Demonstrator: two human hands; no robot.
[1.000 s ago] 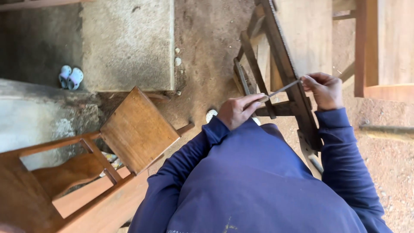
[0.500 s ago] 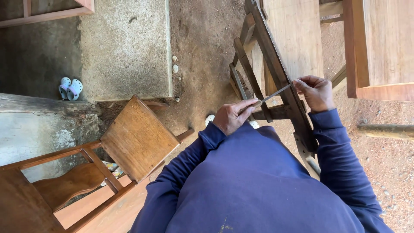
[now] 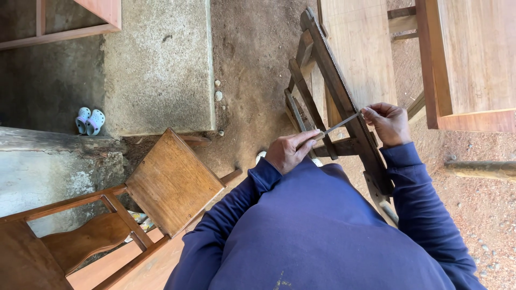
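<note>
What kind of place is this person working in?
Probably an outdoor furniture-making yard. A finished wooden chair stands on bare dirt ground beside a concrete slab, and both hands work a thin metal file across an unfinished dark chair frame.

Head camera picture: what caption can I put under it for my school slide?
Both hands, left hand and right hand, hold a thin file across a dark wooden chair frame.
</note>
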